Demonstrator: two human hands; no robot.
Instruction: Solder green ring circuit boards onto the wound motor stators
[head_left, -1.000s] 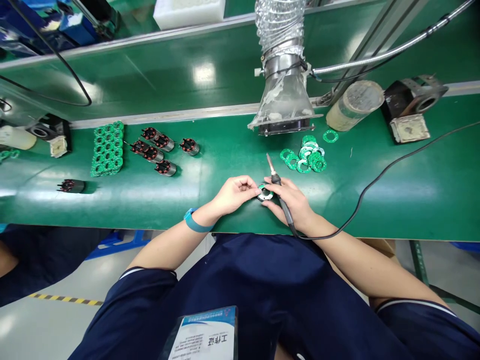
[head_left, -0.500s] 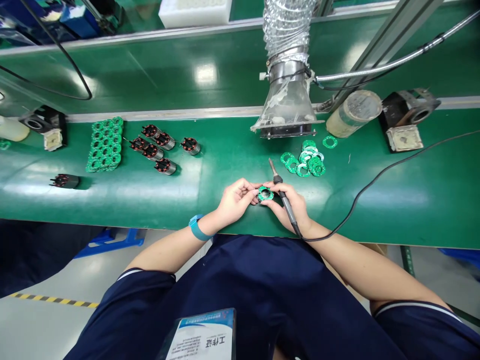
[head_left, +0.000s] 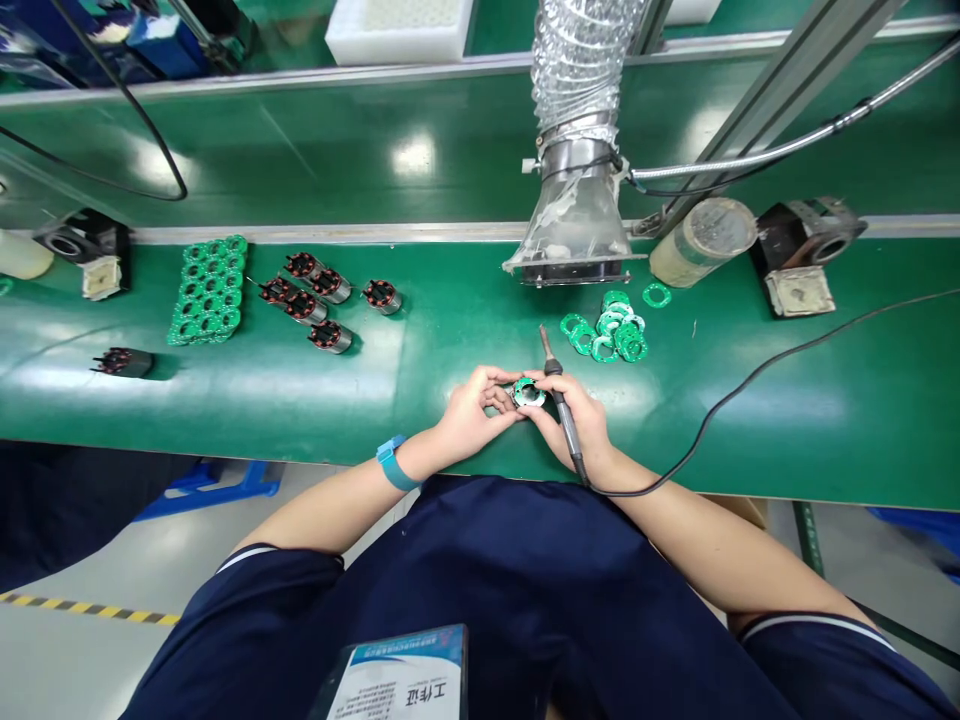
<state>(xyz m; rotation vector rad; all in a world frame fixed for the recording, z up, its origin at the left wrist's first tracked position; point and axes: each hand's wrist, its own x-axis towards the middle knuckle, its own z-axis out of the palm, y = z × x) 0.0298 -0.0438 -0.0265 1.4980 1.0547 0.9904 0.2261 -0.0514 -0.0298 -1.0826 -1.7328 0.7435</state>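
A green ring-shaped circuit board (head_left: 531, 402) is held between my two hands near the front of the bench, with a metallic part under it that my fingers mostly hide. My left hand (head_left: 476, 412) grips it from the left, fingers curled round. On the other side my right hand (head_left: 579, 420) pinches the board's edge between thumb and fingertips. That same hand also carries a soldering iron (head_left: 568, 425), its tip pointing up and away from the board. Beyond it lies a loose pile of green ring boards (head_left: 616, 322), with a single ring (head_left: 657, 295) apart from them.
Several wound motor stators (head_left: 330, 335) stand left of centre, and another stator (head_left: 124, 362) lies further left. Beside them is a stacked green board panel (head_left: 206, 290). A fume hood (head_left: 574, 225) hangs above the bench. A cloudy jar (head_left: 703, 243) and an iron stand (head_left: 806, 250) are at right.
The ring board has tilted a little in my hands, and my left thumb has moved down to its near edge. The soldering iron stands slightly more upright. The view has shifted slightly.
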